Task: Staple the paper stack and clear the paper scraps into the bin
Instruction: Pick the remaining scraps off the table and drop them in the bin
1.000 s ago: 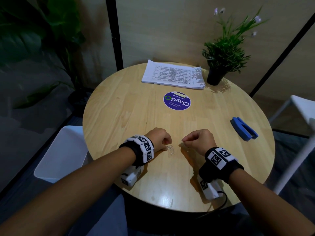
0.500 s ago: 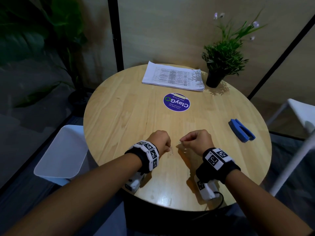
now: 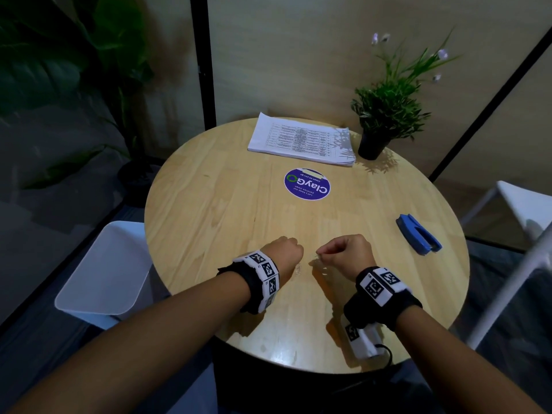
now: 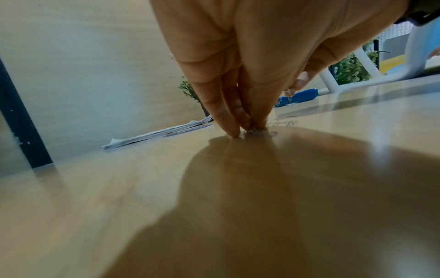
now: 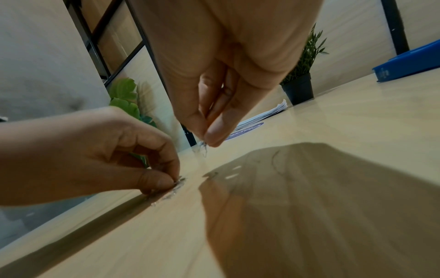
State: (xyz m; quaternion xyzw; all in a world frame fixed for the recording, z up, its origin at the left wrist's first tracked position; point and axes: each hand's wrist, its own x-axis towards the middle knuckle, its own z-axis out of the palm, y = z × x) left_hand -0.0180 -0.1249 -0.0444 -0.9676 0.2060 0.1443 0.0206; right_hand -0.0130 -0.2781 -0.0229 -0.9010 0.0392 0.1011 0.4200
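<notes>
Both hands sit low over the near part of the round table (image 3: 209, 210), wrists close together. Left hand (image 3: 283, 252) is curled, fingertips (image 4: 234, 129) down on the wood, thumb and forefinger pinching at a small flat pile of clear scraps (image 5: 175, 190). Right hand (image 3: 346, 252) is raised slightly off the surface, thumb and forefinger nipped together on a tiny wisp of scrap (image 5: 202, 147) that dangles just above the wood.

Compared with a second ago, both hands stay in nearly the same spot; the loose pile between them looks smaller from the head view, and the right hand has lifted a little.

Head view barely shows the scraps, only a faint glint between the hands; the right wrist view shows both pinches plainly.

Paper stack (image 3: 301, 140) lies at the far edge beside the potted plant (image 3: 385, 115), blue stapler (image 3: 418, 234) to the right, well apart. White bin (image 3: 104, 273) stands beside the table on the left.
</notes>
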